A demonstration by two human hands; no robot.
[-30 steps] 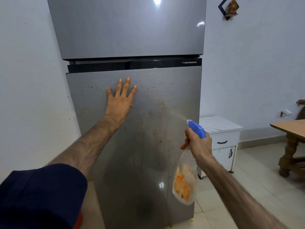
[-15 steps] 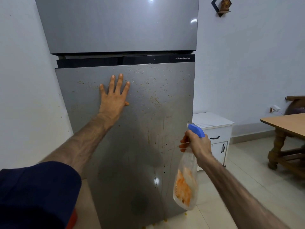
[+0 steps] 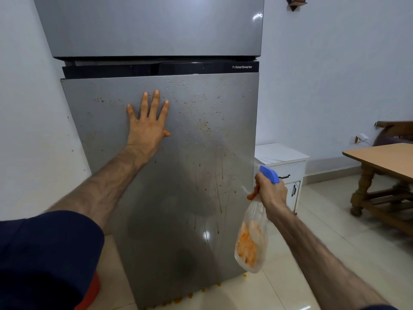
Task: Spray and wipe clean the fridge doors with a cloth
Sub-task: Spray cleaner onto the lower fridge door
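1. At the lower door's (image 3: 178,175) right edge, the right hand (image 3: 271,193) grips the bottle (image 3: 251,242) by its neck, finger on the trigger.
2. Light, thin plastic, likely slick when wet; the neck is the hold.
3. Long axis near upright, nozzle (image 3: 269,173) aimed up-left at the door.
4. Left hand (image 3: 147,121) lies flat, fingers spread, on the upper-left door.

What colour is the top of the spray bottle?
Blue, on the spray bottle; head view shows it.

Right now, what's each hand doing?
Left hand: open, flat against the lower fridge door.
Right hand: closed, gripping the spray bottle.
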